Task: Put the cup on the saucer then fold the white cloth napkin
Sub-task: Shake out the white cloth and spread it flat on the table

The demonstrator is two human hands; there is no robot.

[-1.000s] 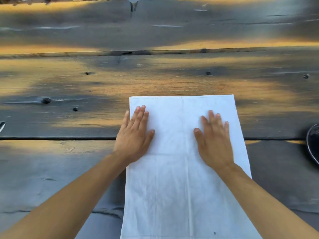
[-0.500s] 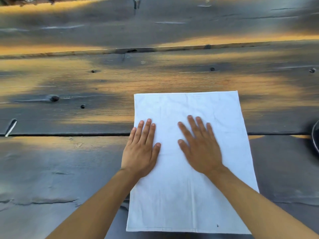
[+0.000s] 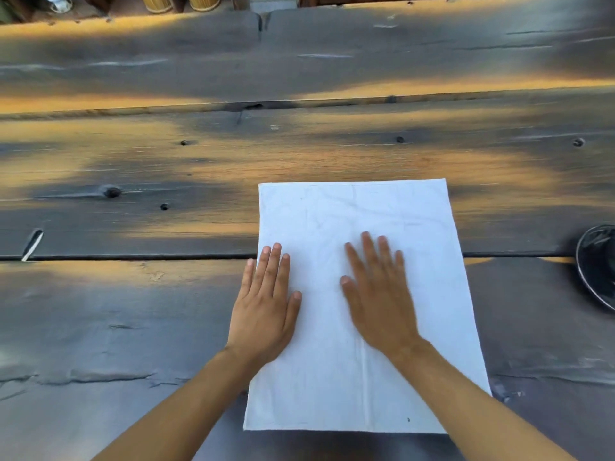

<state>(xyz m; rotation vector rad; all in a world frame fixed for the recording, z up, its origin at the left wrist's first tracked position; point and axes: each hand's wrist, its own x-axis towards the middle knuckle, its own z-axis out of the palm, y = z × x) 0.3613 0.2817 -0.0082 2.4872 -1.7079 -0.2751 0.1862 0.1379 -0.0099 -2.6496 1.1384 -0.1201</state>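
Observation:
The white cloth napkin point(image 3: 359, 214) lies flat on the dark wooden table as a tall rectangle, folded with a faint crease running down it. My left hand point(image 3: 266, 304) rests palm down on its left edge, fingers straight and close together. My right hand point(image 3: 376, 294) lies flat on the middle of the napkin, fingers slightly spread. Neither hand grips anything. At the right edge of the view a dark round saucer point(image 3: 595, 264) is partly cut off; the cup is out of sight.
The table point(image 3: 133, 311) is made of dark, weathered planks with gaps and knots. A small pale object point(image 3: 32, 244) lies near the left edge. Beyond the far edge stand some wooden and bamboo pieces point(image 3: 179, 0).
Both hands have slid toward me over the napkin, and the right hand has moved left to the middle. The view has shifted so that the napkin's near edge now shows.

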